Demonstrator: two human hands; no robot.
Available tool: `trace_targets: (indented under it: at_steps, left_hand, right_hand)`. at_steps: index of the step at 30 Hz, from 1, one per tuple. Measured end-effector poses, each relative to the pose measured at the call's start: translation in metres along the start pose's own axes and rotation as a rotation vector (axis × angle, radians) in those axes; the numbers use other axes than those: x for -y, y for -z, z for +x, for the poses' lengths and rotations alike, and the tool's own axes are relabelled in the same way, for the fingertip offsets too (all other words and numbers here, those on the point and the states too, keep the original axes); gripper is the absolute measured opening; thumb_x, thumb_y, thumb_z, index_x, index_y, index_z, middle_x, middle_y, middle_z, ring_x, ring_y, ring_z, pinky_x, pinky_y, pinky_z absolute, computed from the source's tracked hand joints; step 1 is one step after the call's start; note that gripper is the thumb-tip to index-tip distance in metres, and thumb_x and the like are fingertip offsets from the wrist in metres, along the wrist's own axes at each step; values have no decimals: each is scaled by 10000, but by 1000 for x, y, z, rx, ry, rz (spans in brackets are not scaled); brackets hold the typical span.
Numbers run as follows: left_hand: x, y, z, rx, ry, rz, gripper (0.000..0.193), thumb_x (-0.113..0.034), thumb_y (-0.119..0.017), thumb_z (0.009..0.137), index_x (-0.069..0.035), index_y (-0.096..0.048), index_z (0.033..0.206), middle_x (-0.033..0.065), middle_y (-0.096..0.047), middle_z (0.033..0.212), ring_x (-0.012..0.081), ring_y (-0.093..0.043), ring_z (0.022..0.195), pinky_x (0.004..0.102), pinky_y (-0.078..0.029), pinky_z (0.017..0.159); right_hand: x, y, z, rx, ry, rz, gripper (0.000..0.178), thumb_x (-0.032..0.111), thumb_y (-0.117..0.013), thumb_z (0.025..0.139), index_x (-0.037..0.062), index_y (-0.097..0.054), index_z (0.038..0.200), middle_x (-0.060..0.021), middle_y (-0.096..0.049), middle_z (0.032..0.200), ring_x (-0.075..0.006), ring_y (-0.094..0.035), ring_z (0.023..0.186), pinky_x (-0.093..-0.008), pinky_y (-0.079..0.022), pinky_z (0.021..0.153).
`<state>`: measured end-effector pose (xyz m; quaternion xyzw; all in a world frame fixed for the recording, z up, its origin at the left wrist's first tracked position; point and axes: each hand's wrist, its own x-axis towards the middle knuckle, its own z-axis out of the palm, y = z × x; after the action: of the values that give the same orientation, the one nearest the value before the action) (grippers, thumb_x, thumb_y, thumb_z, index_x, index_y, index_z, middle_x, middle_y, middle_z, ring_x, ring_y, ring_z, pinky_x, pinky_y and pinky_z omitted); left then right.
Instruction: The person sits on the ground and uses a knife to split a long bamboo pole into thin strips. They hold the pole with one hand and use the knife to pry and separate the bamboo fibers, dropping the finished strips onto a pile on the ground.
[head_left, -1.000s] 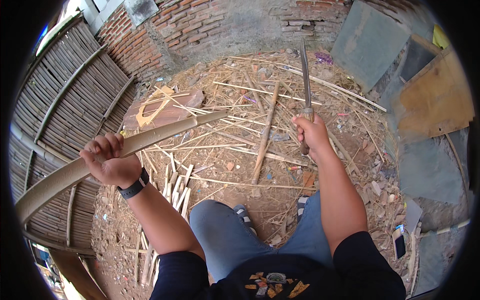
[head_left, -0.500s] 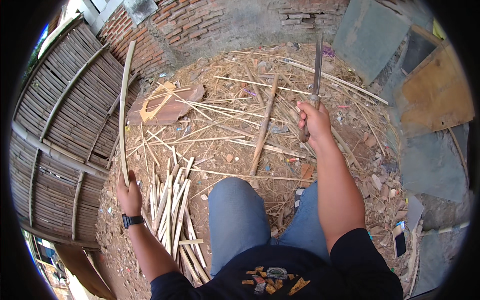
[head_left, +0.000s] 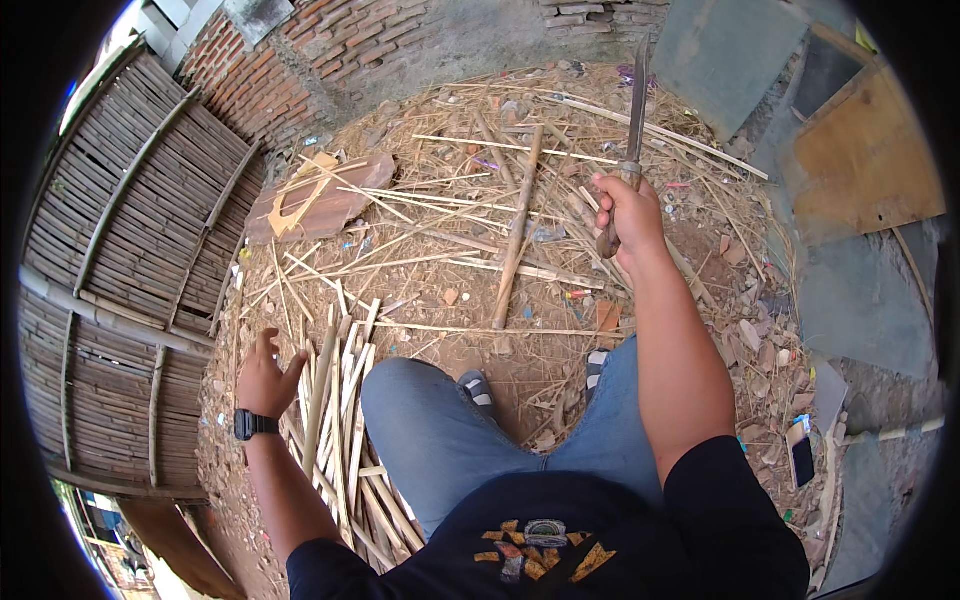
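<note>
My right hand [head_left: 632, 220] grips a machete by its wooden handle, with the long dark blade [head_left: 638, 110] pointing up and away from me. My left hand [head_left: 272, 375], a black watch on its wrist, holds nothing; its fingers are apart and bent slightly. Right beside it lies a pile of split bamboo strips [head_left: 350, 410], to the left of my knee. One wider strip [head_left: 320, 385] rests on top of that pile. Beyond my feet, a round wooden stick [head_left: 520, 230] lies across more scattered bamboo strips [head_left: 440, 205].
A bamboo slat panel [head_left: 120, 220] stands at the left, and a brick wall [head_left: 340, 50] closes the far side. Grey sheets [head_left: 740, 60] and a brown board [head_left: 870, 150] lean at the right. A phone [head_left: 800, 455] lies near them. A brown panel piece [head_left: 335, 205] lies far left.
My left hand has let go of the long bamboo strip it held upright, and a wide strip now lies on the pile. My left knee has swung left. The machete stays raised.
</note>
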<state>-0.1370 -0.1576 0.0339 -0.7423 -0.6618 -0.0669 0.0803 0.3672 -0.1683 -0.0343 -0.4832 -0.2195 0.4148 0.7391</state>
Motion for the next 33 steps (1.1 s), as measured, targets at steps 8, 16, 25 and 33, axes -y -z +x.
trace_targets:
  at_steps: [8,16,25,33]
  left_hand:
    - [-216,30,29,-31,-859,192,265,-236,-629,877,-111,-582,1106,64,-642,890,261,-669,800,406,-526,710]
    - [-308,26,40,-243,-1165,109,88,-160,-563,854,-122,-565,933,13,-613,794,184,-676,772,330,-522,660]
    - [-315,-18,50,-126,-1152,-7,87,-145,-552,875,-107,-566,952,49,-627,819,223,-696,772,351,-546,625]
    - [-281,-121,52,190,-1010,-65,195,-203,-609,876,-97,-591,1039,66,-647,915,253,-696,828,394,-550,697]
  right_hand:
    - [-14,-7,13,14,-66,122,186,123,-680,845,59,-537,943,-2,-500,655,-110,-468,506,-256,-401,471]
    - [4,7,15,10,-77,-3,200,130,-700,839,83,-521,914,6,-498,654,-105,-462,502,-247,-395,462]
    - [-3,9,24,23,-133,91,205,142,-690,860,105,-495,914,14,-487,657,-95,-452,518,-247,-392,479]
    - [-14,3,22,25,-213,140,206,158,-685,879,120,-484,904,30,-477,651,-87,-450,526,-257,-397,515]
